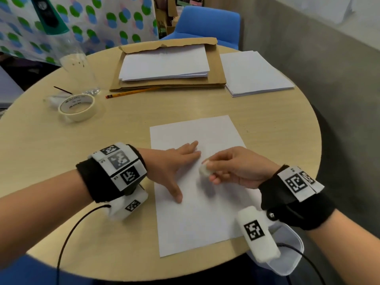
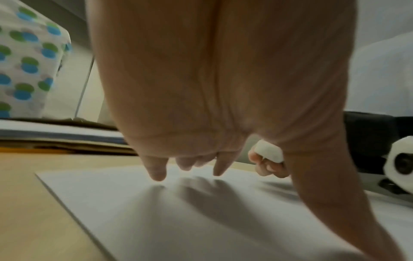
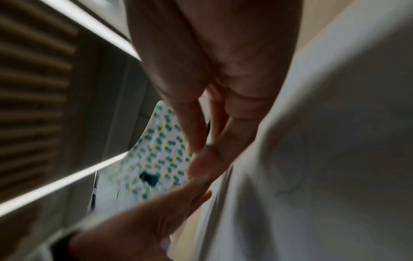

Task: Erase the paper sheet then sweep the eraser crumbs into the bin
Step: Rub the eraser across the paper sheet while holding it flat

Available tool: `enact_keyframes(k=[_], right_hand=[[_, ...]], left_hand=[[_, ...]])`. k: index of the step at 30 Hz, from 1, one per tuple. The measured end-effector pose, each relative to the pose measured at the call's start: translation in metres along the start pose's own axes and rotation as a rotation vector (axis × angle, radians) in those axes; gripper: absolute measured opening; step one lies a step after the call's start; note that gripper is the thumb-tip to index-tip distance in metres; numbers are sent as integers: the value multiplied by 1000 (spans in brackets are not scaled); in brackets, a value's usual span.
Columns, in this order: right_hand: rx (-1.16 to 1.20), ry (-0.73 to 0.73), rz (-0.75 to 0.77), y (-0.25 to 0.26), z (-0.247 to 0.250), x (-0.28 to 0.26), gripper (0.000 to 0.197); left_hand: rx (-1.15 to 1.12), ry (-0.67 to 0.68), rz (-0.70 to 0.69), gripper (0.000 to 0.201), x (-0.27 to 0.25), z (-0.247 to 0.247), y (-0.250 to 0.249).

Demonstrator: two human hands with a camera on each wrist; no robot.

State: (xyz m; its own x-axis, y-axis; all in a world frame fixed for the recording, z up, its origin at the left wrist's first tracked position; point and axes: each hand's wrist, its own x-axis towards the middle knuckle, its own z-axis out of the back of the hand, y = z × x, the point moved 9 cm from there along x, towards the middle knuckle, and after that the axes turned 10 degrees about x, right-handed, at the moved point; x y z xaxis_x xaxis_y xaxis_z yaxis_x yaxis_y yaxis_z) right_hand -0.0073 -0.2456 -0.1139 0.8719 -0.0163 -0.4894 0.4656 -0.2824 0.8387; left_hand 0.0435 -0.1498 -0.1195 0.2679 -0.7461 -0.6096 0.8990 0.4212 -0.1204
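A white paper sheet (image 1: 197, 219) lies near the front of the round wooden table (image 1: 61, 161). My left hand (image 1: 176, 165) rests flat on the sheet's left part, fingers spread and straight; in the left wrist view its fingertips (image 2: 157, 174) press the paper sheet (image 2: 156, 220). My right hand (image 1: 209, 166) pinches a small white eraser (image 1: 204, 171) just above the sheet's middle, right of the left fingers. The eraser (image 2: 269, 152) also shows behind the left thumb. A white bin (image 1: 287, 262) sits below the table's near right edge, partly hidden by my right wrist. The right wrist view is blurred.
A masking tape roll (image 1: 77, 106) and a clear plastic cup (image 1: 76, 64) stand at the far left. A pencil (image 1: 131, 92) lies before a cardboard envelope (image 1: 216, 64) bearing a paper stack. A second paper stack (image 1: 255, 73) sits far right. A blue chair (image 1: 207, 23) stands behind.
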Motion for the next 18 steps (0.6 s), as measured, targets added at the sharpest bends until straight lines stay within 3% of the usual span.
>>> enact_keyframes(k=[2, 6, 8, 13, 18], right_hand=[[-205, 14, -25, -1, -11, -1, 9], [-503, -138, 42, 17, -9, 7, 7], [-558, -168, 67, 18, -13, 8, 7], [-755, 4, 28, 0, -43, 2, 11], [-781, -198, 124, 28, -21, 12, 9]], left_hand=[[44, 14, 0, 127, 2, -6, -5], [72, -12, 3, 132, 4, -6, -4], [67, -18, -7, 133, 4, -6, -3], [88, -20, -17, 132, 4, -7, -3], [71, -31, -23, 131, 5, -7, -2]])
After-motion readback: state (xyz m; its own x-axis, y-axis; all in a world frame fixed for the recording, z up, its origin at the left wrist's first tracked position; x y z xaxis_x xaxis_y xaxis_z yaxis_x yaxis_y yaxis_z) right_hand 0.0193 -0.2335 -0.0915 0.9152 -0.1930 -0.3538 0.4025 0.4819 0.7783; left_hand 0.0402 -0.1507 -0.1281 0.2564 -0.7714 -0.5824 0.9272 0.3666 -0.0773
